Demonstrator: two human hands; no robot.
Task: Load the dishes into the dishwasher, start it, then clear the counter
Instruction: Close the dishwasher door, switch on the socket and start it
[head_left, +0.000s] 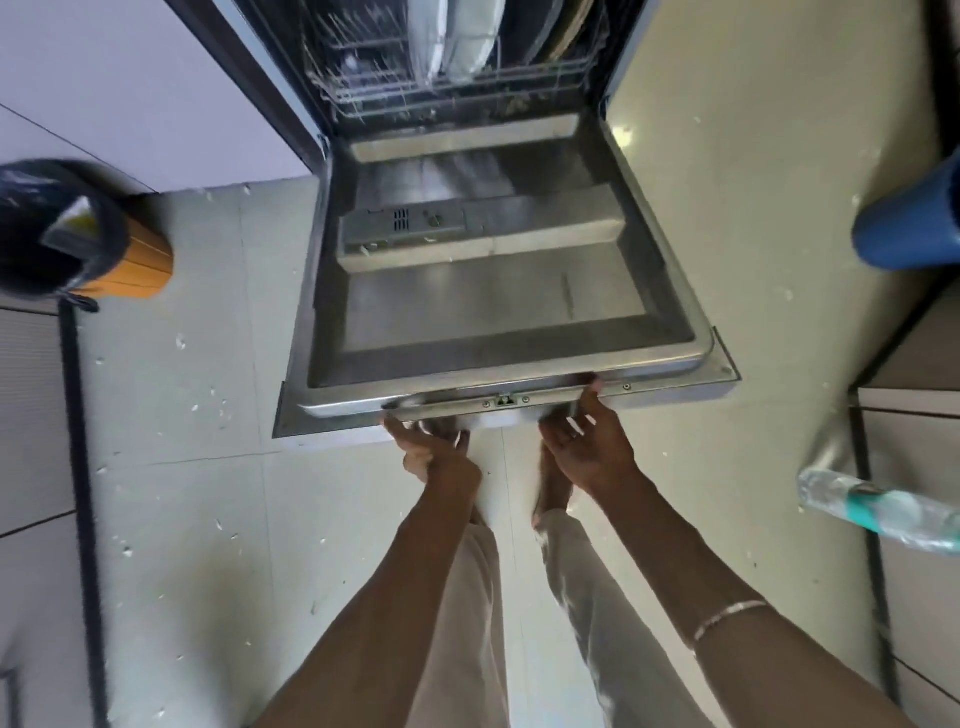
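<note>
Hands, left (434, 449) and right (587, 441), are gripping the door (467, 301) edge, lower centre; fingers risk slipping, plates (462, 41) rattling.

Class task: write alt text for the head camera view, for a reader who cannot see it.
Seen from above, a person's left hand and right hand hold the front edge of an open dishwasher door, folded down over a tiled floor. Behind it, plates stand in the lower rack.
</note>
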